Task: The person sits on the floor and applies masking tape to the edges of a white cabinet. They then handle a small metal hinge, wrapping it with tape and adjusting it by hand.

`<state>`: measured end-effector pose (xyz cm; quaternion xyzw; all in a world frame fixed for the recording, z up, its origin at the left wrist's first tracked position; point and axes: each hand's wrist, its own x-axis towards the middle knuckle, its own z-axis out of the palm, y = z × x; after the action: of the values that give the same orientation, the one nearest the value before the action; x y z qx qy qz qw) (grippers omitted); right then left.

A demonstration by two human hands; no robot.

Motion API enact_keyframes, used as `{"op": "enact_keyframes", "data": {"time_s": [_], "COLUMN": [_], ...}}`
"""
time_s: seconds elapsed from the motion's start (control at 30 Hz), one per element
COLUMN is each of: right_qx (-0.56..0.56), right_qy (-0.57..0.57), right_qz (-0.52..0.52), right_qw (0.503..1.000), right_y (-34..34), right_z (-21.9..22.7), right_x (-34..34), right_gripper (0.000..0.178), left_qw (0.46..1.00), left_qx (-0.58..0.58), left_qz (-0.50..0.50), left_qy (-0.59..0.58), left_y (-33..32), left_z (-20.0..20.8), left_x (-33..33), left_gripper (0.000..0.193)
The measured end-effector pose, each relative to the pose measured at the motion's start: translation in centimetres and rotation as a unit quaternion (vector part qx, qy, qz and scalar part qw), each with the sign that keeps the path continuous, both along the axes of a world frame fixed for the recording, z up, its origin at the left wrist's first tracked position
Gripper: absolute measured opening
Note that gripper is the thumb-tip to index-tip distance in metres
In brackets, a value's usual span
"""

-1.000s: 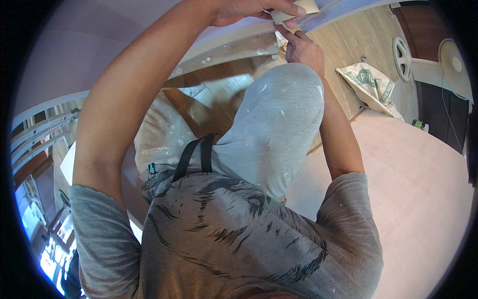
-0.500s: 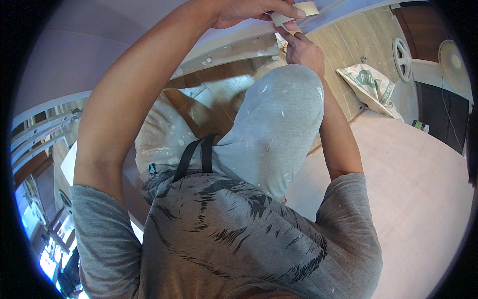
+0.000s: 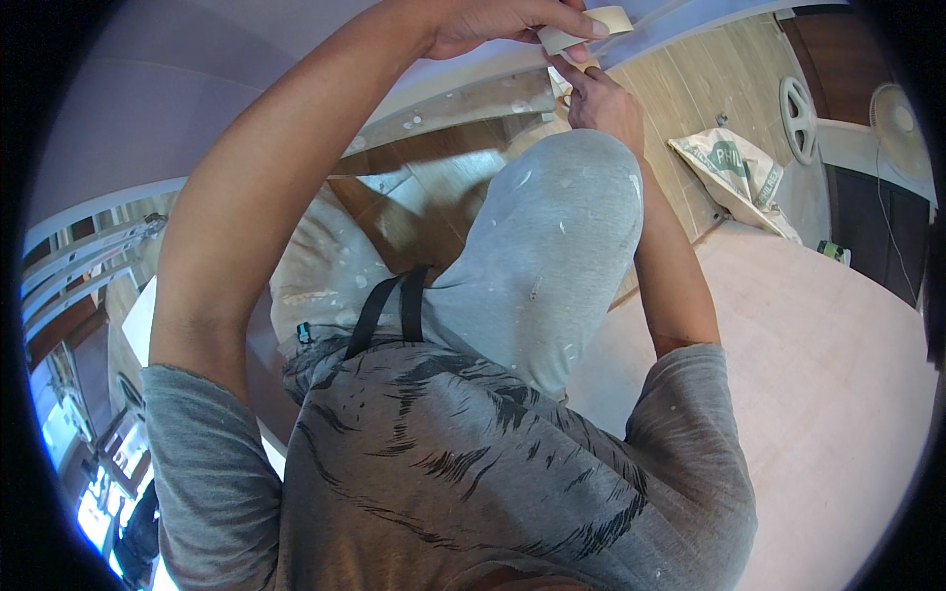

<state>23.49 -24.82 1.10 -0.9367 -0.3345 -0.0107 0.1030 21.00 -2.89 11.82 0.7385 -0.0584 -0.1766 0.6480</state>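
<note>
At the top of the head view, my left hand [image 3: 488, 28] is closed on a pale cream roll of what looks like masking tape [image 3: 615, 19], its thumb lying across the band. My right hand [image 3: 605, 103] is just below, beyond my raised knee. Its index finger reaches up close to the lower side of the roll, and the other fingers are bent. Something small and pale shows beside those fingers, too small to name. Both hands are beside a pale painted wall base [image 3: 473, 64].
A paint-spotted board [image 3: 463, 108] runs along the wall above the wood-look floor [image 3: 680, 84]. To the right are a crumpled white-and-green sack [image 3: 734, 177], a pale wheel-shaped part [image 3: 796, 120], a fan [image 3: 895, 123] and a large pale curved surface [image 3: 788, 374]. White rails [image 3: 89, 256] stand at left.
Almost nothing differs. The whole view has shifted very slightly, and both hands keep the same hold and place at the tape roll.
</note>
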Motion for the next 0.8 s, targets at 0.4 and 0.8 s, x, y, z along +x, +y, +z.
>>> {"op": "enact_keyframes", "data": {"time_s": [0.4,0.8], "right_qx": [-0.003,0.132], "right_qy": [0.077,0.303], "right_qz": [0.056,0.157], "right_qw": [0.995,0.931], "right_y": [1.6,-0.4], "right_z": [1.6,3.5], "right_x": [-0.6,2.9], "right_gripper": [0.052,0.035], "left_qw": [0.999,0.997], "left_qx": [0.030,0.031], "left_qz": [0.029,0.063], "left_qy": [-0.014,-0.014], "left_y": [0.5,1.6], "left_z": [0.0,-1.4], "left_x": [0.3,-0.5], "left_gripper": [0.024,0.033]}}
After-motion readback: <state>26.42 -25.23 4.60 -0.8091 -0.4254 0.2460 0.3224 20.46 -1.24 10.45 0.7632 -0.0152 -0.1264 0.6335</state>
